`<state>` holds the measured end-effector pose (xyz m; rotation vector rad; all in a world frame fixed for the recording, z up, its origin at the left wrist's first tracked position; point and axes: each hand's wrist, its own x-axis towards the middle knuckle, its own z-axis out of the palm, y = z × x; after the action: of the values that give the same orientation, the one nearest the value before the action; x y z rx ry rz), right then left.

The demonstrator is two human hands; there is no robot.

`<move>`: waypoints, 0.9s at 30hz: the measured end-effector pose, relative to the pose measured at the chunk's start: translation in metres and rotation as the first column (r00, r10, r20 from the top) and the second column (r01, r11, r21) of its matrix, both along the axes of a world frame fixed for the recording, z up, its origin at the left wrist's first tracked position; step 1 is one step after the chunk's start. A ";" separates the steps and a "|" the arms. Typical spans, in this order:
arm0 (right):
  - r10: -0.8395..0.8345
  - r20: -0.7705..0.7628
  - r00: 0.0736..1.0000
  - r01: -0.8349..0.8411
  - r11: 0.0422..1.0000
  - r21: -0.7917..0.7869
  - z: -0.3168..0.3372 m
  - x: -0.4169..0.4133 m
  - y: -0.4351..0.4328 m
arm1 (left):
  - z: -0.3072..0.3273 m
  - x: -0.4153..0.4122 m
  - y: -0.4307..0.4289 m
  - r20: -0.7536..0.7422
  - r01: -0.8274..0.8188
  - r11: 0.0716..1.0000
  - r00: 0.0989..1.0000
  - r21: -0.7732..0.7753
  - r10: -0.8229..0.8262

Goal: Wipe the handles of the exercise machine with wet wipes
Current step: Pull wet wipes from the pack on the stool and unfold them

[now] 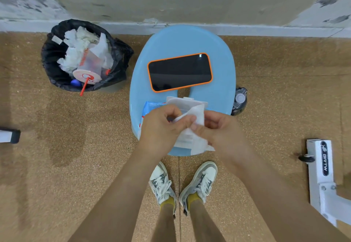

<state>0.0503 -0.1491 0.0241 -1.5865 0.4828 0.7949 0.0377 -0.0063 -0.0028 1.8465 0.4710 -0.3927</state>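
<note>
A white wet wipe [195,128] is pinched between both hands above a light blue stool [218,52]. My left hand [161,128] grips its left edge, my right hand [220,128] its right side. Under the hands lies the wipes pack [152,106], blue with a white lid flipped open [182,102], mostly hidden. A white frame part of the exercise machine [321,167] stands on the floor at the right. No handles are in view.
A phone in an orange case [179,72] lies on the stool. A black-lined bin full of rubbish [83,55] stands at the left by the wall. A dark bottle [240,101] sits right of the stool. My feet [182,183] stand below.
</note>
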 end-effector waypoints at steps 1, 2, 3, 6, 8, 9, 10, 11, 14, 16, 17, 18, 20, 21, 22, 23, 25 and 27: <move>-0.072 -0.039 0.997 0.073 0.997 0.020 -0.003 0.001 -0.001 | 0.002 0.001 0.002 -0.024 0.017 0.999 1.000 -0.038 -0.018; -0.118 -0.065 0.991 0.119 0.993 0.012 -0.004 0.003 -0.002 | 0.004 0.001 0.004 -0.049 0.037 0.997 0.998 -0.062 -0.040; -0.142 -0.068 0.987 0.142 0.990 -0.010 -0.005 0.005 -0.004 | 0.004 0.001 0.006 -0.074 0.055 0.995 0.995 -0.077 -0.061; -0.147 -0.017 0.989 0.145 0.986 -0.086 -0.006 0.008 -0.007 | 0.007 0.000 0.011 -0.090 0.121 0.991 0.988 -0.062 -0.126; -0.149 0.007 0.989 0.149 0.982 -0.115 -0.008 0.009 -0.011 | 0.009 0.000 0.014 -0.092 0.148 0.987 0.984 -0.067 -0.154; -0.149 0.005 0.989 0.149 0.982 -0.119 -0.008 0.009 -0.013 | 0.010 0.000 0.015 -0.101 0.139 0.987 0.984 -0.082 -0.147; -0.149 -0.004 0.989 0.147 0.982 -0.119 -0.007 0.008 -0.014 | 0.011 0.001 0.016 -0.120 0.109 0.989 0.985 -0.099 -0.120; -0.145 -0.011 0.989 0.143 0.983 -0.117 -0.006 0.007 -0.015 | 0.011 0.001 0.016 -0.137 0.072 0.992 0.987 -0.108 -0.086; -0.181 0.010 0.983 0.181 0.976 -0.121 -0.001 0.007 -0.022 | 0.009 0.000 0.017 -0.146 -0.037 0.994 0.989 -0.101 0.022; -0.248 0.007 0.969 0.247 0.960 -0.134 0.000 0.006 -0.026 | 0.011 -0.001 0.016 -0.126 -0.078 0.991 0.990 -0.109 0.064; -0.274 0.000 0.962 0.271 0.952 -0.141 0.000 0.005 -0.027 | 0.013 -0.001 0.016 -0.119 -0.061 0.991 0.992 -0.120 0.046; -0.295 -0.007 0.956 0.291 0.945 -0.149 0.000 0.004 -0.028 | 0.017 0.000 0.015 -0.110 -0.018 0.992 0.994 -0.125 0.004; -0.339 -0.014 0.941 0.334 0.932 -0.140 -0.001 0.003 -0.026 | 0.024 -0.001 0.015 -0.060 0.094 0.991 0.993 -0.097 -0.101; -0.365 -0.017 0.931 0.361 0.925 -0.117 -0.001 0.002 -0.025 | 0.028 -0.001 0.015 -0.042 0.141 0.988 0.989 -0.069 -0.145; -0.390 -0.021 0.921 0.387 0.918 -0.084 -0.001 0.002 -0.024 | 0.033 -0.002 0.014 -0.038 0.170 0.985 0.984 -0.042 -0.172; -0.413 -0.022 0.911 0.411 0.910 -0.051 -0.002 0.001 -0.023 | 0.038 -0.002 0.013 -0.039 0.185 0.982 0.982 -0.035 -0.186; -0.459 -0.020 0.888 0.459 0.888 -0.005 -0.003 0.001 -0.021 | 0.045 -0.004 0.011 -0.039 0.183 0.976 0.981 -0.117 -0.189; -0.502 -0.010 0.865 0.502 0.864 0.038 -0.004 0.002 -0.020 | 0.046 -0.008 0.012 -0.054 0.100 0.948 0.991 -0.302 -0.122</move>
<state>0.0520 -0.1692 0.0199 -1.3348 0.8349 0.3988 0.0293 0.0053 0.0429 1.5716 0.3356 -0.5774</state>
